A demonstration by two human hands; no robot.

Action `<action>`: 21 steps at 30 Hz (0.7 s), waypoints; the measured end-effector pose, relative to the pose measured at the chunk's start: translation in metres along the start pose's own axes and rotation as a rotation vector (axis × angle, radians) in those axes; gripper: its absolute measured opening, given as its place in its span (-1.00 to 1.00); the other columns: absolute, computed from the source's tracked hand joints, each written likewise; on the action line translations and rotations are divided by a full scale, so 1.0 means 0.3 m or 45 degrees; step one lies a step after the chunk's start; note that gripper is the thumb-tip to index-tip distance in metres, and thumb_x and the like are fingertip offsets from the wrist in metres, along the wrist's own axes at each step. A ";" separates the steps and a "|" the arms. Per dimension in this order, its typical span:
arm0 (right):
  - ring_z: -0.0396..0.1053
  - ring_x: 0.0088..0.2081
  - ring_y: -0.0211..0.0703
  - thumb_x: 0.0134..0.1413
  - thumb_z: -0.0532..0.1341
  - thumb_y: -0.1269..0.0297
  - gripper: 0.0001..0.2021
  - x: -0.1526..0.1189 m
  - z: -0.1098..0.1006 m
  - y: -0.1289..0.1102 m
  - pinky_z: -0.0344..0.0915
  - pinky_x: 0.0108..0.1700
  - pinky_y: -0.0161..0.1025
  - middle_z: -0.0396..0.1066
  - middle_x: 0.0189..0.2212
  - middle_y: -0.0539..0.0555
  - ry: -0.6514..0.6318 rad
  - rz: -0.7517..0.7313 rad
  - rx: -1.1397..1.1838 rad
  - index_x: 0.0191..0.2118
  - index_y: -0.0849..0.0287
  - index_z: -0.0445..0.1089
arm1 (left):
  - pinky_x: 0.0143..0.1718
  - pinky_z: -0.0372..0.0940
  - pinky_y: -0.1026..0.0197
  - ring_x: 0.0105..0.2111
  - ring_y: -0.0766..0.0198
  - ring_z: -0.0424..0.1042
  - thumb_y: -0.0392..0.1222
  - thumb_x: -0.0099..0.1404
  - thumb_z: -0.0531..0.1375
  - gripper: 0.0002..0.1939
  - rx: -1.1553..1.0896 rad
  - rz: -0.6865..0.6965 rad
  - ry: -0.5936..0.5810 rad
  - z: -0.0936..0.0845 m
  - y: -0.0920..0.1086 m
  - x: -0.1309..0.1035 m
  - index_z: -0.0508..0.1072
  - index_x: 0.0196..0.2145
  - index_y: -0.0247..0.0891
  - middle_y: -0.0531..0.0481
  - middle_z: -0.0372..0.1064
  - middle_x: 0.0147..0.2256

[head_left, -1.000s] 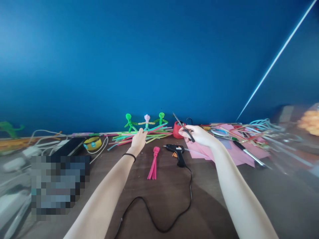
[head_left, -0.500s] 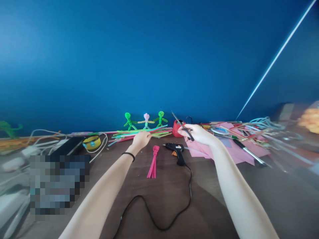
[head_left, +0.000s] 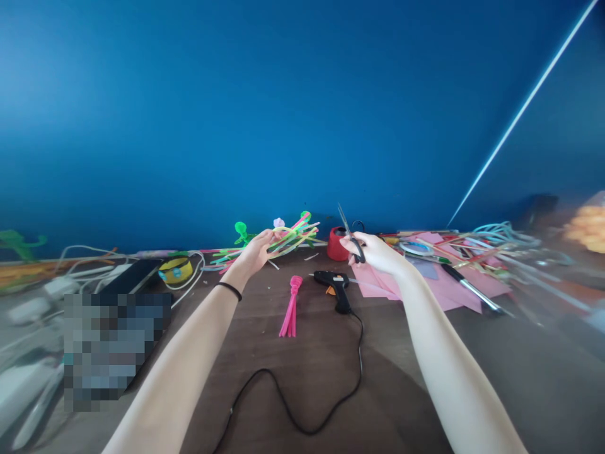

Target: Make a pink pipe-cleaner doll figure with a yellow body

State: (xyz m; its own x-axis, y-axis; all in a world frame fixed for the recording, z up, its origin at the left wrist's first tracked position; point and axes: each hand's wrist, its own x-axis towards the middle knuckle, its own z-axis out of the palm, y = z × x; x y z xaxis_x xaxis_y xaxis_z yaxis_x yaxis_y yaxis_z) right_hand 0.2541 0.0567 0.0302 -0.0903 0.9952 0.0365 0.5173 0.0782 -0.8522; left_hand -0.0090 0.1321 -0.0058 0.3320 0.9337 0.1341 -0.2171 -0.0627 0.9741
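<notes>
My left hand point(head_left: 255, 252) is closed around a bundle of colourful pipe cleaners point(head_left: 297, 234), lifted off the table and fanning out to the right. Scissors point(head_left: 357, 248) with dark handles are in my right hand point(head_left: 375, 252), their blades pointing up. Behind the bundle, partly covered, stand a green pipe-cleaner figure point(head_left: 241, 228), a pale-headed one point(head_left: 278, 222) and another green one point(head_left: 305, 215). A twisted pink pipe-cleaner piece point(head_left: 292, 306) lies on the table between my arms. Beside it rests a black glue gun point(head_left: 334, 280).
The glue gun's black cord point(head_left: 362, 353) winds toward the front. A red roll-shaped object point(head_left: 336, 244) stands by the scissors. Pink paper sheets point(head_left: 449, 293) and a paintbrush point(head_left: 472, 289) lie at right. Yellow tape point(head_left: 174, 271), white cables point(head_left: 78, 261) and a pixelated object point(head_left: 113, 347) occupy the left.
My left hand has raised the pipe cleaners off the table, so they now cover much of the figures. The scissors have tilted more upright in my right hand.
</notes>
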 end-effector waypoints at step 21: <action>0.34 -0.52 -0.28 -0.07 0.18 0.02 -0.62 0.020 0.007 0.017 0.29 -0.50 -0.40 0.33 -0.57 0.01 0.017 0.001 0.061 -0.21 0.21 0.29 | -0.29 0.18 0.19 -0.30 0.17 0.34 -0.13 0.19 -0.10 -0.70 1.687 0.041 0.136 -0.090 -0.078 -0.048 0.38 -0.34 -0.27 -0.09 0.36 -0.33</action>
State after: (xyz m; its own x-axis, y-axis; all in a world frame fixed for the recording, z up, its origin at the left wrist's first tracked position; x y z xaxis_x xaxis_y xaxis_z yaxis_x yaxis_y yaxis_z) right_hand 0.2544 0.0629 0.0251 -0.0779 0.9961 0.0424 0.4757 0.0745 -0.8764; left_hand -0.0335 0.1297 -0.0354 0.2571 0.9445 0.2047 0.8490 -0.3219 0.4190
